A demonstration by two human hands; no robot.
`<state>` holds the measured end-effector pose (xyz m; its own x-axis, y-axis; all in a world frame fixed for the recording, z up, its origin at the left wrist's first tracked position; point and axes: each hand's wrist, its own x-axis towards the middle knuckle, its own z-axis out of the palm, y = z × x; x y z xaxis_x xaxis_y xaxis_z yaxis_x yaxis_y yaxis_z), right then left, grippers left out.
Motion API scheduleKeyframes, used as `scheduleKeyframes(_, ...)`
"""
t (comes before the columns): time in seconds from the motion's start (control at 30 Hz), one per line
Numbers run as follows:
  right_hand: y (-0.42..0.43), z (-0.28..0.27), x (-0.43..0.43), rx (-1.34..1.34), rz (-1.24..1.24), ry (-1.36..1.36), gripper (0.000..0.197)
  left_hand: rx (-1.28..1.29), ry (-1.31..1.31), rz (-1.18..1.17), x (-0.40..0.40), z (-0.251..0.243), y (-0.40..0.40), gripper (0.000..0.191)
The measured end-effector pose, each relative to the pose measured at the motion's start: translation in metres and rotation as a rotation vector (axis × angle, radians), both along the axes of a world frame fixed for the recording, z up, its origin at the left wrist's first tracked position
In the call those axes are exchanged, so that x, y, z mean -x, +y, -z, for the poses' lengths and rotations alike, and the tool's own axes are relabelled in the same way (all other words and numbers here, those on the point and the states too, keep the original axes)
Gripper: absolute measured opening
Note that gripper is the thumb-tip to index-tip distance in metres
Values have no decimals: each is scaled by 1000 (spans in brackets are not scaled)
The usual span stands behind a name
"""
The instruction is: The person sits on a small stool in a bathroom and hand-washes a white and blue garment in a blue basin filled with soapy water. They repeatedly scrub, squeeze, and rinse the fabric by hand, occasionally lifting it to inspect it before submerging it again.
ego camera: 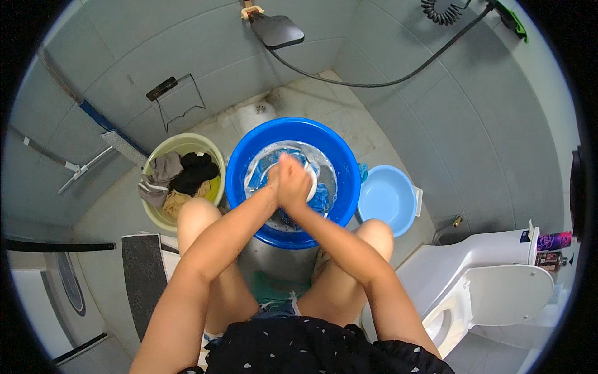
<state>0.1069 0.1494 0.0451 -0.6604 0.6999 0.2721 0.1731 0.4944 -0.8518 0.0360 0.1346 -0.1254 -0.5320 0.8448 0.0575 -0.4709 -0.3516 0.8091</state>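
Inside a large deep-blue plastic basin (237,161), blue cloth (320,198) with white trim lies in sudsy water. My left hand (274,176) and my right hand (294,181) are pressed together above the water, closed on part of this wet cloth. A white band (311,182) of it curves out beside my right hand. Most of the gripped fabric is hidden behind my fingers. The basin stands on the floor between my knees.
To the left, a pale green tub (152,219) holds several dark and tan garments (194,173). A light-blue basin (387,198) stands right, near a white toilet (460,304) with its lid raised. A shower hose (373,85) hangs ahead; a squeegee (84,170) leans at the left.
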Motion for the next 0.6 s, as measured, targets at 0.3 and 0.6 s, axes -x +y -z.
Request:
scheduleKeyframes(0.3, -4, 0, -2, -20, 1, 35, 36, -190, -502, 348, -2, -70, -12, 32)
scheduleKeyframes(0.6, -9, 7, -5, 26, -32, 63, 32, 444, -48, -68, -15, -99, -13, 31)
